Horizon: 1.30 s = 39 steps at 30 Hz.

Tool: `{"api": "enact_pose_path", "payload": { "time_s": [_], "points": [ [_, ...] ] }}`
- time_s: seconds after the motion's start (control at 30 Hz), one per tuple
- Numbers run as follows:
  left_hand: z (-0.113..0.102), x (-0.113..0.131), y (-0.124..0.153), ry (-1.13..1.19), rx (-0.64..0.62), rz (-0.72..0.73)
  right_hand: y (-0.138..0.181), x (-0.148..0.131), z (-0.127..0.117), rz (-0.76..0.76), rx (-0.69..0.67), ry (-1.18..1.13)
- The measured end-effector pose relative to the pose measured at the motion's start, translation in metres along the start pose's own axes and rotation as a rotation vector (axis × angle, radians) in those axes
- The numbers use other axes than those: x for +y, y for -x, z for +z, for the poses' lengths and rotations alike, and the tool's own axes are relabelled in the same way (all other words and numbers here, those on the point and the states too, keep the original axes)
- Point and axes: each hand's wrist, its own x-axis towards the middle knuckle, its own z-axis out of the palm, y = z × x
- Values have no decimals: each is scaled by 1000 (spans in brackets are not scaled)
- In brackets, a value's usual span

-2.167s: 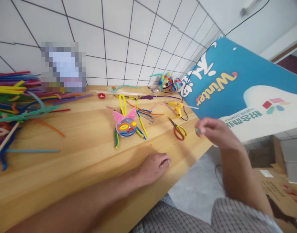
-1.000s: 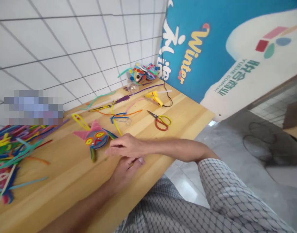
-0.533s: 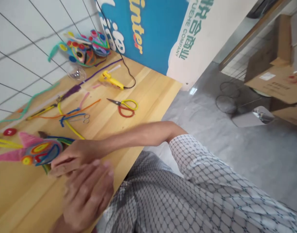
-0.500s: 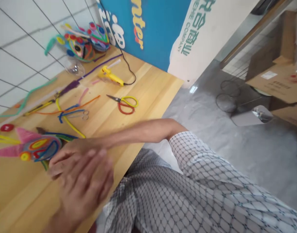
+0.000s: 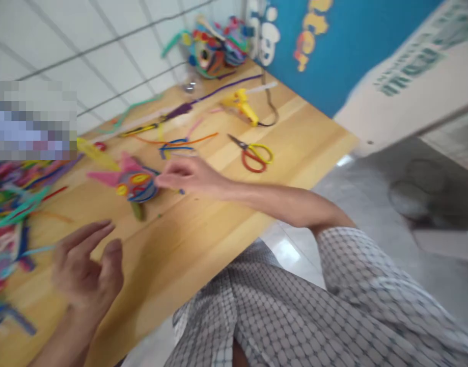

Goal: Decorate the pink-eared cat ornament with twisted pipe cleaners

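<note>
A colourful pipe-cleaner cat face with pink ears [image 5: 129, 181] lies on the wooden table [image 5: 188, 239]. My right hand [image 5: 188, 176] reaches across to its right edge, fingers pressed together at the figure; motion blur hides whether they grip it. My left hand [image 5: 84, 267] hovers above the table's near edge, fingers spread and empty, a little below and left of the cat face.
A heap of loose pipe cleaners [image 5: 12, 204] fills the left. Red-and-yellow scissors [image 5: 254, 153], a yellow glue gun [image 5: 243, 106] with its cable, and another pipe-cleaner figure [image 5: 214, 48] lie farther back. A blue and white banner [image 5: 352, 56] stands at the right.
My hands have parted: the left moved left and opened over the table, the right moved up to the cat face's edge. The view swung back to the left.
</note>
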Motion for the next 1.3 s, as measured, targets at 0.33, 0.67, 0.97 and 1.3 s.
{"api": "enact_pose_path", "payload": {
  "time_s": [0.33,0.67,0.97,1.3],
  "points": [
    [23,-38,-18,81,79,-149,-12,11,-3,-44,314,322],
    [60,-65,-40,314,-46,-263,-34,26,19,-176,284,603],
    [60,-77,-46,292,-146,-170,-22,51,22,-189,142,749],
    [63,-80,-47,316,-172,-161,-30,61,17,-294,94,837]
  ]
}}
